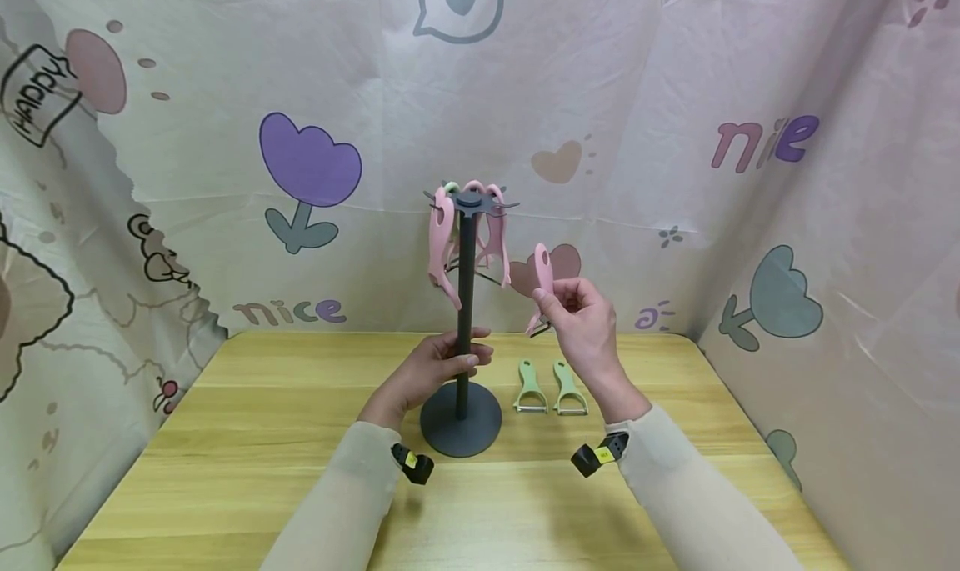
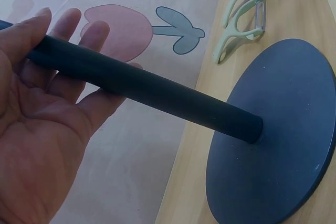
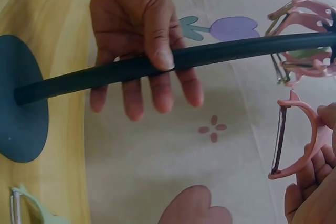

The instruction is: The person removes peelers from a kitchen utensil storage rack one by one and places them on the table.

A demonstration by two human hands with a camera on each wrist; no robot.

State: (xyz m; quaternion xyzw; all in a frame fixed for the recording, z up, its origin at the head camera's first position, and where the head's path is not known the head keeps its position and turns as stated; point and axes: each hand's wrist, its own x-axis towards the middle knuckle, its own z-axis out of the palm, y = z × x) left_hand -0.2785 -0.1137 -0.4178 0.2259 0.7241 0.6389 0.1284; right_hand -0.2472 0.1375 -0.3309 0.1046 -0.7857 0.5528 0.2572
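And here you are, left hand (image 1: pixel 429 371) on the upright pole of the dark stand (image 1: pixel 467 283), thumb in front, fingers behind. That looks a sound brace; any pull up top could rock the round base (image 1: pixel 461 439), so hold the pole plumb.

Over on the right, your right hand (image 1: pixel 591 331) has the pink peeler (image 1: pixel 544 282) in a pinch, thumb against fingers, up in the air beside the stand and clear of it. Handle's up, holed end free, blade end low: a good way round for a hook (image 1: pixel 513 205), I'd say. Line the hole up with the tip first, then ease it on gently, because the hanging pink peelers (image 1: pixel 441 242) crowd close and could snag. Mind the blade (image 3: pixel 280 132) near your fingers! Two green peelers (image 1: pixel 528 378) lie on the table, below and nearby; swing clear of them.
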